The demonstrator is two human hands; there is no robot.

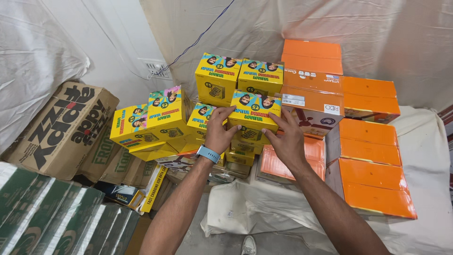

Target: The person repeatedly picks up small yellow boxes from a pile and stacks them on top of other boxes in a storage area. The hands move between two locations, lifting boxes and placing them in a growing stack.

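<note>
White sheeting is draping the far wall; a yellow carton is being clasped by left hand and right hand, both grips clenched, placement judged underway, needing square alignment atop the yellow stack.

Floor carries stock; white sheet spread centre and right; orange boxes right on sheet; brown cartons left; green packs near left.

I see a glossy yellow printed cardboard box, smooth-faced, beside shiny orange cardboard cartons. The brown corrugated cardboard carton looks matt and rough. Wrinkled white cloth sheeting hangs behind, dull and soft.
</note>
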